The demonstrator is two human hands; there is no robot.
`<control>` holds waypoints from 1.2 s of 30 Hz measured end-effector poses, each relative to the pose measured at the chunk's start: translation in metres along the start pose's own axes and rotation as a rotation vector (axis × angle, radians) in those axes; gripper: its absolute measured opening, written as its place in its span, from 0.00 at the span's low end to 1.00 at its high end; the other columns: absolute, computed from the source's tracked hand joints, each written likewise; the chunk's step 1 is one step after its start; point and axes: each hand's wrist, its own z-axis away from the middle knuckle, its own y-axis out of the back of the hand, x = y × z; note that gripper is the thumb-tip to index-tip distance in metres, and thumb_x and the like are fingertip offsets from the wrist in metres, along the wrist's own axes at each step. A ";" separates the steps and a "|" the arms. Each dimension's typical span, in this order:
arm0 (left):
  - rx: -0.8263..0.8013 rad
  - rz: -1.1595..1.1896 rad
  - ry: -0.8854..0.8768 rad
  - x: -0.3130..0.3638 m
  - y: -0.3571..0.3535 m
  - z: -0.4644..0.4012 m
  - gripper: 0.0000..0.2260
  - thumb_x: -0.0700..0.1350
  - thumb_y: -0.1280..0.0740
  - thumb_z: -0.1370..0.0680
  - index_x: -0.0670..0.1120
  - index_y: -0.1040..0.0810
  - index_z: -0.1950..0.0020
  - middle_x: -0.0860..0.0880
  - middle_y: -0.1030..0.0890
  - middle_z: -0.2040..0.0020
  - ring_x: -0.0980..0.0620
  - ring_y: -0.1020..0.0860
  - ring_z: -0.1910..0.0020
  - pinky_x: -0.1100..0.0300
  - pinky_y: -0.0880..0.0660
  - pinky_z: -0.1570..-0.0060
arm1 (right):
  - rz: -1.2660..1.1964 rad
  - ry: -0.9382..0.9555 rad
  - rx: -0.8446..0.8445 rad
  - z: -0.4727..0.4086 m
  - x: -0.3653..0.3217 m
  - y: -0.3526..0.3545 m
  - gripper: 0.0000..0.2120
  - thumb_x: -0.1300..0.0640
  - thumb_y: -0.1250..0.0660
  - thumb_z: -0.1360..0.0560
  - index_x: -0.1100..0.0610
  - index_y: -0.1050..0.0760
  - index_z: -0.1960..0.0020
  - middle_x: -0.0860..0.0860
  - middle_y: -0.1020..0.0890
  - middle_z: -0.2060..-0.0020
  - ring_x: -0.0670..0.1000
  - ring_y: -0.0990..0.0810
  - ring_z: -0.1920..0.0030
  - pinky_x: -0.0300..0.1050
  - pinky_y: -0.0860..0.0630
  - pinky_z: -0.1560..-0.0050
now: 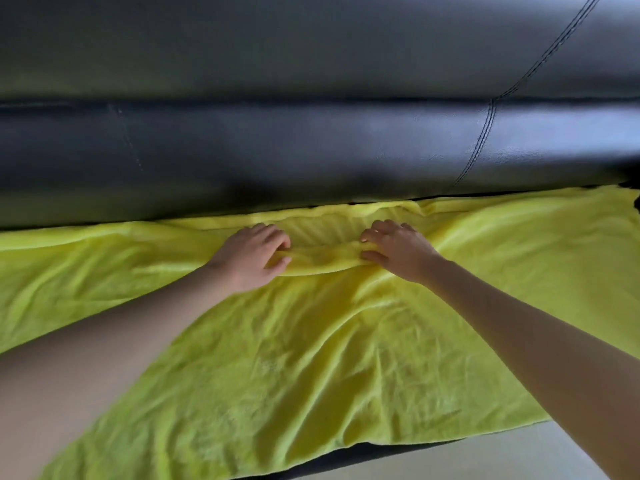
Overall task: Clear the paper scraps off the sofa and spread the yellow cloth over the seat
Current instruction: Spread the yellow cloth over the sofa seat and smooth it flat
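The yellow cloth [311, 358] lies wrinkled across the seat of the black sofa [311, 150], reaching the crease under the backrest. Near that back edge a raised fold of the cloth runs between my hands. My left hand [252, 258] pinches the fold's left end between thumb and curled fingers. My right hand [394, 249] pinches its right end the same way. No paper scraps show anywhere in view.
The sofa's black leather backrest fills the upper half, with a stitched seam [485, 133] on the right. A strip of the dark seat front [363, 453] shows under the cloth's near edge, and pale floor [485, 459] lies below it at lower right.
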 end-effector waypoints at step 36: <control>-0.115 0.108 0.342 -0.064 0.045 0.022 0.05 0.53 0.37 0.21 0.54 0.31 0.50 0.57 0.23 0.67 0.61 0.27 0.70 0.62 0.38 0.74 | -0.133 -0.159 -0.257 -0.031 0.015 0.026 0.02 0.58 0.34 0.25 0.51 0.25 0.54 0.48 0.24 0.57 0.53 0.24 0.54 0.47 0.25 0.53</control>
